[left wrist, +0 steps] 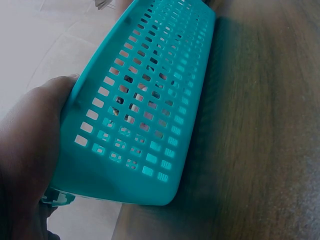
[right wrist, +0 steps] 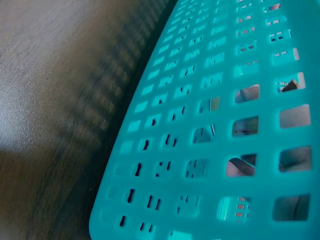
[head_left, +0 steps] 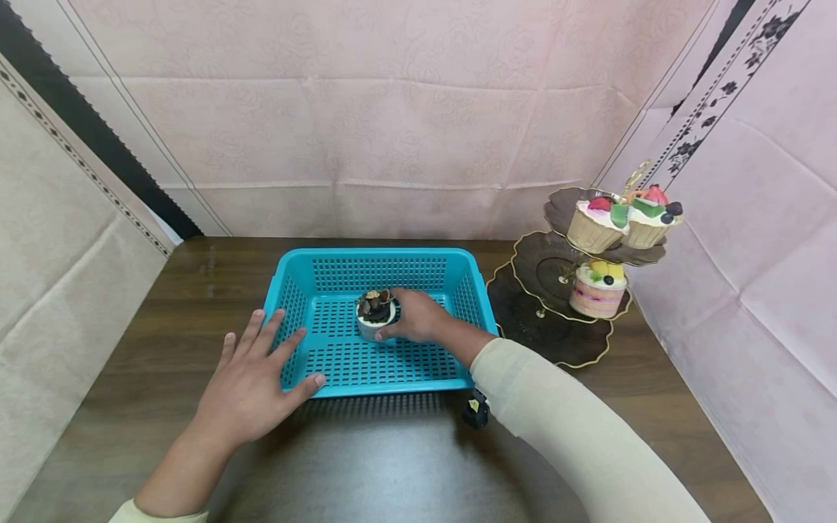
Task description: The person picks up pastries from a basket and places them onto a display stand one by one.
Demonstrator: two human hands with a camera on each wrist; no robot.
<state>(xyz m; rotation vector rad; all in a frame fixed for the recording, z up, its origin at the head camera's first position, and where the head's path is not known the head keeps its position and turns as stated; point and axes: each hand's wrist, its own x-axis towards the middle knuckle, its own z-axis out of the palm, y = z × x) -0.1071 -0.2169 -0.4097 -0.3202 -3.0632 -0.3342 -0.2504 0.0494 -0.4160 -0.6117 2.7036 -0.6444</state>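
A turquoise plastic basket (head_left: 386,388) with slotted walls stands on the table. Inside it, near the middle, my right hand (head_left: 418,317) holds a small round cake (head_left: 375,311) from its right side, thumb in front. The cake has pale sides and a dark chocolate-like topping. My left hand (head_left: 251,392) lies with spread, straight fingers over the basket's front left corner. In the left wrist view, the thumb side of the left hand (left wrist: 30,135) lies along the rim. Only the perforated basket wall (right wrist: 165,105) fills most of the right wrist view; the right hand is largely hidden behind it.
Right of the basket stands a tiered stand (head_left: 556,341) with dark, gold-edged plates. Two fruit-topped cupcakes (head_left: 595,225) sit on its top plate, and a pink layered cake (head_left: 597,292) below. A small black object (head_left: 475,410) shows under the right sleeve. Cloth walls enclose the wooden table (head_left: 216,290).
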